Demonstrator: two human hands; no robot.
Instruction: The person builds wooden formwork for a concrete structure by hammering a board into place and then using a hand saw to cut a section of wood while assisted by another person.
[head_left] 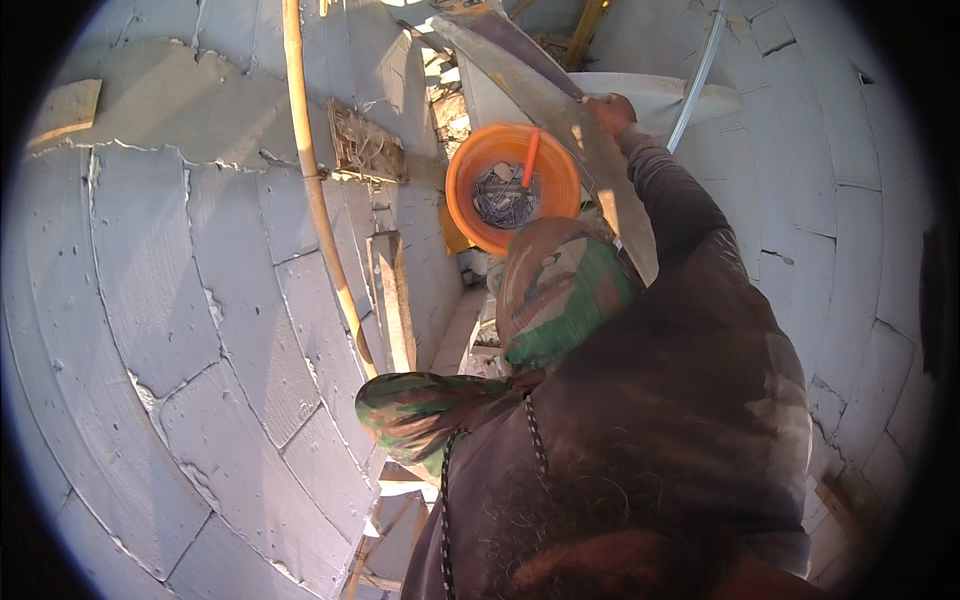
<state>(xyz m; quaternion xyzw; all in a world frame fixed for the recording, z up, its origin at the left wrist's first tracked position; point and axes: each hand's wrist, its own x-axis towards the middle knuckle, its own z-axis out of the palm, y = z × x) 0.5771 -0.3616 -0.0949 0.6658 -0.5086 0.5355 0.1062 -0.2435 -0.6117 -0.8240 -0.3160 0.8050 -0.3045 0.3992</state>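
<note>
At one o'clock the right hand (612,113) is at the wooden plank (600,165), its grip unclear; the left hand is unseen. The plank looks unfastened; nails (503,203) lie unused in the orange bucket (467,168), twelve o'clock.

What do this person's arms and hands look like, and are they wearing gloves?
The right hand is bare, with no glove. A long, dark brownish-grey sleeve covers that arm down to about the wrist, creased along the forearm, with no clear markings. The left arm and hand don't show.
</note>
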